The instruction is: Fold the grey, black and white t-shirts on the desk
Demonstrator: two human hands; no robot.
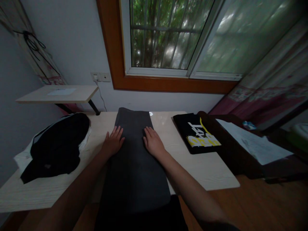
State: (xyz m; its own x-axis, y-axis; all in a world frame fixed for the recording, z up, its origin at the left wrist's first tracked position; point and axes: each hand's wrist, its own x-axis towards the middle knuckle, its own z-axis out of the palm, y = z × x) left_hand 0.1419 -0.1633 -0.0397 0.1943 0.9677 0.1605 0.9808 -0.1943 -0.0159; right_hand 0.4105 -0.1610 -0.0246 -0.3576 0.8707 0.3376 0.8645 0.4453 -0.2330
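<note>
A long dark grey folded garment point(134, 154) lies flat down the middle of the table, its near end reaching over the front edge toward my body. What kind of garment it is, I cannot tell. On its left edge rests my left hand point(113, 141), palm down with the fingers stretched out. My right hand point(152, 141) lies flat on the right edge, fingers also extended. Neither hand grips the cloth. To the right sits a folded black shirt point(197, 133) with white and yellow lettering.
A heap of black and white clothes point(60, 147) lies on the table's left side. Behind it stands a small raised shelf point(81, 91) with a paper on top. The pale wooden table point(204, 170) ends at the right, near a dark brown piece of furniture point(235, 150) bearing a sheet.
</note>
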